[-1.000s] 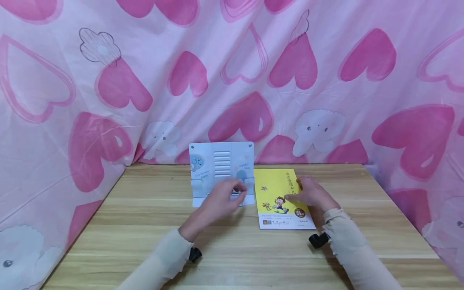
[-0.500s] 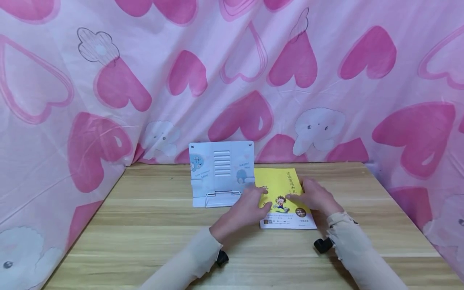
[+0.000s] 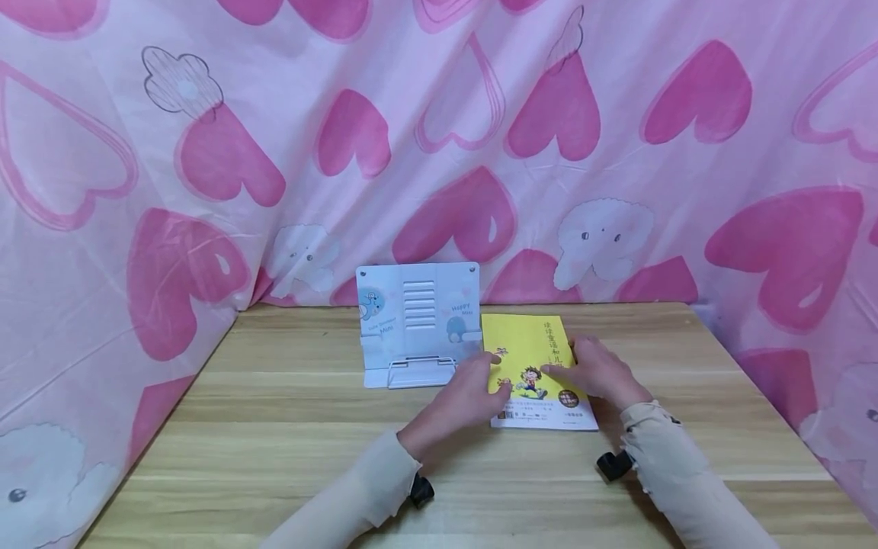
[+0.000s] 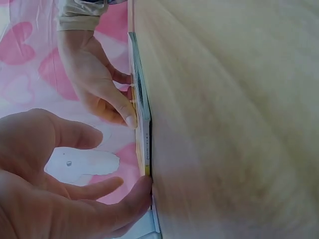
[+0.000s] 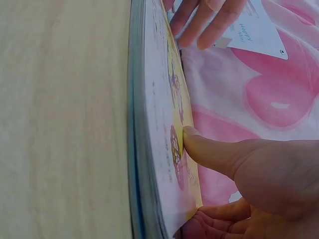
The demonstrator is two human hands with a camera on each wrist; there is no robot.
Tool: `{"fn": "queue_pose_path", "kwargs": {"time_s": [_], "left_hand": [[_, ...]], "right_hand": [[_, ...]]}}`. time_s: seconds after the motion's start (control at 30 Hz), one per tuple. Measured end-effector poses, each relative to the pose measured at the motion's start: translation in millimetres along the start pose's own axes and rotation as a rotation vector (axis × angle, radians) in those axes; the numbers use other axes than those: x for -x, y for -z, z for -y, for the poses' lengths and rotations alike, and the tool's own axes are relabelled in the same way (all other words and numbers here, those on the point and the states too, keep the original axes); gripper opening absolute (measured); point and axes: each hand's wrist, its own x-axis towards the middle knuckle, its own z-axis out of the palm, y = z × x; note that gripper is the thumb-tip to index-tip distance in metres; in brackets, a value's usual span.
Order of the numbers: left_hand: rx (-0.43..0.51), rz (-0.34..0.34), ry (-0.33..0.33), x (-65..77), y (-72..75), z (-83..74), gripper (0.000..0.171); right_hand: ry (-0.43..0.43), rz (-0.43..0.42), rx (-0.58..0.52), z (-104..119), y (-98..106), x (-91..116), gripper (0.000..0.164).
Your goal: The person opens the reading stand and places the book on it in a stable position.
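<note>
On the table lies a book with a yellow and white cover (image 3: 521, 339), a cartoon child printed on it. My right hand (image 3: 602, 374) grips its right edge, thumb on the cover and fingers at the side, as the right wrist view shows. Along the spine, my left hand (image 3: 456, 400) touches the book with its fingertips (image 4: 142, 191); the left thumb stays apart above the cover. Just left of the book stands a light blue book stand (image 3: 418, 332), upright, with a white wire rest (image 3: 421, 361) at its foot, partly hidden by the left hand.
The wooden table (image 3: 274, 427) runs up to a pink heart-patterned curtain (image 3: 453, 99) at the back and sides. Black wrist cameras (image 3: 420, 492) sit under both sleeves.
My left hand has moved right, from in front of the book stand to the book's left edge. The right hand stays at the right edge, and the book lies almost where it was.
</note>
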Motion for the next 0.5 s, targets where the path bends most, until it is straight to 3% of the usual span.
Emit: {"fn": "queue_pose_path", "kwargs": {"time_s": [0.3, 0.5], "left_hand": [[0.124, 0.034, 0.045, 0.2, -2.1, 0.4, 0.042], [0.124, 0.027, 0.058, 4.0, -3.7, -1.7, 0.043]], "right_hand": [[0.017, 0.007, 0.01, -3.0, 0.9, -3.0, 0.072], [0.03, 0.01, 0.005, -3.3, -0.4, -1.0, 0.072]]}}
